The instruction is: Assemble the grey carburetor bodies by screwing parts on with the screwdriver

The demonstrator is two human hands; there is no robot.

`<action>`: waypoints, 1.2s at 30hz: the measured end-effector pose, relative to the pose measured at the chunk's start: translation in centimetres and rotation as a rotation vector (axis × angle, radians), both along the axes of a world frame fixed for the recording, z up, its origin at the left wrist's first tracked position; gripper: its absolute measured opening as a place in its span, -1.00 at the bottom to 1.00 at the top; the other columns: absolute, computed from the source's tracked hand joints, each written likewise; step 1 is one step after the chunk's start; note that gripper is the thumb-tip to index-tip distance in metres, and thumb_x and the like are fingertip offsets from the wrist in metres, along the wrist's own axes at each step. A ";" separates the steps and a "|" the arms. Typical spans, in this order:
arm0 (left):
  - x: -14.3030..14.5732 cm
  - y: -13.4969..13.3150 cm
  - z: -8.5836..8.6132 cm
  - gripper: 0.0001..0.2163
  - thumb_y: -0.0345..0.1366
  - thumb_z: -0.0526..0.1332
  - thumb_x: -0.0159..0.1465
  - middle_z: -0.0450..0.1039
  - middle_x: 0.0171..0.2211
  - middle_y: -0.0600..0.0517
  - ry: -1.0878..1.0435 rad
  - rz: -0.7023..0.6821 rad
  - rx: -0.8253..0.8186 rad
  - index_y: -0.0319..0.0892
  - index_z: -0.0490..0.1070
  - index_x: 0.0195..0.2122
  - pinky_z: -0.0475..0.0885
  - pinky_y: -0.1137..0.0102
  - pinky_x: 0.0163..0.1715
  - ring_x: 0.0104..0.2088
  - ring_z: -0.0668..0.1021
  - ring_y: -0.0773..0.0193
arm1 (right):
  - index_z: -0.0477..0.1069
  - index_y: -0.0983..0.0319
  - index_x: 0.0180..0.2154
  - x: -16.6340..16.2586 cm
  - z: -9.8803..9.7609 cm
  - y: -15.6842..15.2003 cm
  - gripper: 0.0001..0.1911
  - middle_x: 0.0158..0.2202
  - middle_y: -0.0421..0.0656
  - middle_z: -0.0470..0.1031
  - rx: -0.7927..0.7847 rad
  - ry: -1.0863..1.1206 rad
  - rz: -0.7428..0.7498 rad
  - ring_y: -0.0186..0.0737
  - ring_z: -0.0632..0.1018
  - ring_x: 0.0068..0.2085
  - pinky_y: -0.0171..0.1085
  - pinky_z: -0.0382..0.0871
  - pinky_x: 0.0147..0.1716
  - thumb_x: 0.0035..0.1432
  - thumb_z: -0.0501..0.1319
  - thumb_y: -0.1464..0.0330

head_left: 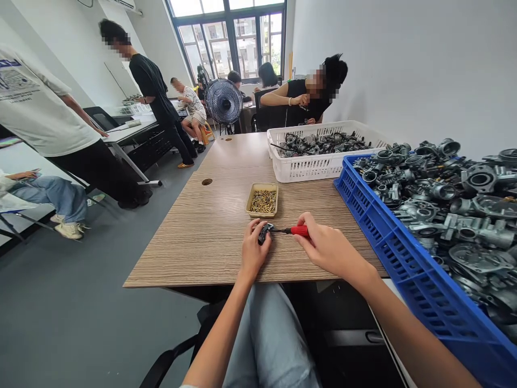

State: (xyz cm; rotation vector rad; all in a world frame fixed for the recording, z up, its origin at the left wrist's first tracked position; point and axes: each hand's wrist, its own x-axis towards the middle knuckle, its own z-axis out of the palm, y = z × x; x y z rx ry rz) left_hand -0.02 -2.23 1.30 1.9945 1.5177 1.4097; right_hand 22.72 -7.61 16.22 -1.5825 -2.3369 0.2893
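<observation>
L hand (254,250) curls round a small dark metal part (265,233) at the near edge of the wood-grain surface (202,237). R hand (327,248) is closed on a red-handled screwdriver (299,230), its thin shaft reaching the part. Just beyond: a beige tray (262,185) of brass screws (263,201). Far right a white slotted basket (307,168), nearer a blue crate (388,242), both heaped w/ grey cast parts (444,191).

Forearms (226,328) bare to the elbow, pale blue-grey trousers (270,337).

small assembly workshop, crates of metal castings (444,199), worktables (210,226), seated workers (302,99)
</observation>
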 end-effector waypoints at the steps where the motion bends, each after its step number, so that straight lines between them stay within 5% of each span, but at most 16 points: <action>1: 0.0 0.0 0.0 -0.67 -0.34 0.29 0.44 0.44 0.27 -0.14 0.000 0.000 0.001 -0.05 0.54 0.21 0.47 0.13 0.33 0.21 0.58 0.05 | 0.23 0.16 0.02 -0.1 0.0 0.0 -0.84 -0.20 -0.10 0.68 0.013 -0.049 -0.047 -0.01 0.72 -0.23 -0.24 0.15 -0.38 0.59 0.09 0.22; 4: 0.0 0.0 -0.1 -0.68 -0.34 0.29 0.44 0.44 0.27 -0.15 -0.002 0.001 0.010 -0.06 0.55 0.21 0.46 0.12 0.33 0.22 0.58 0.04 | 0.26 0.17 -0.02 -0.2 -0.1 0.1 -0.75 -0.28 -0.08 0.66 0.028 -0.134 -0.150 0.04 0.71 -0.26 -0.23 0.10 -0.41 0.60 0.07 0.12; 10: 0.0 0.0 -0.2 -0.69 -0.33 0.29 0.45 0.45 0.26 -0.14 -0.002 0.006 0.015 -0.06 0.55 0.20 0.46 0.13 0.33 0.22 0.58 0.05 | 0.22 0.14 0.06 0.0 0.0 0.0 -0.85 -0.13 -0.12 0.69 -0.011 0.038 0.011 -0.02 0.72 -0.17 -0.25 0.23 -0.31 0.58 0.10 0.24; 16: 0.0 0.1 -0.2 -0.69 -0.33 0.29 0.45 0.45 0.26 -0.14 -0.006 0.003 0.025 -0.05 0.55 0.20 0.48 0.14 0.32 0.22 0.58 0.05 | 0.23 0.18 0.04 -0.4 -0.1 0.0 -0.80 -0.22 -0.07 0.68 -0.014 -0.087 -0.103 0.04 0.72 -0.23 -0.23 0.13 -0.38 0.59 0.08 0.19; 21: 0.0 0.1 -0.2 -0.69 -0.33 0.29 0.45 0.45 0.26 -0.14 -0.006 0.002 0.027 -0.06 0.55 0.19 0.47 0.13 0.33 0.22 0.58 0.06 | 0.19 0.12 0.10 0.2 -0.1 0.0 -0.84 -0.09 -0.14 0.69 -0.034 0.069 0.055 -0.04 0.72 -0.13 -0.26 0.24 -0.29 0.58 0.10 0.27; 29: -0.1 0.1 -0.3 -0.69 -0.33 0.28 0.45 0.45 0.26 -0.14 -0.006 0.004 0.015 -0.05 0.55 0.20 0.46 0.11 0.34 0.24 0.57 0.04 | 0.24 0.16 -0.02 -0.4 -0.1 0.4 -0.75 -0.30 -0.09 0.66 0.004 -0.160 -0.163 0.06 0.72 -0.26 -0.22 0.03 -0.42 0.62 0.04 0.12; 36: -0.1 0.1 -0.2 -0.68 -0.34 0.29 0.44 0.45 0.25 -0.14 -0.006 0.002 0.022 -0.05 0.55 0.20 0.46 0.13 0.34 0.24 0.57 0.05 | 0.19 0.11 0.09 0.4 -0.4 0.1 -0.85 -0.09 -0.14 0.67 -0.044 0.137 0.084 -0.04 0.70 -0.14 -0.27 0.25 -0.26 0.57 0.09 0.28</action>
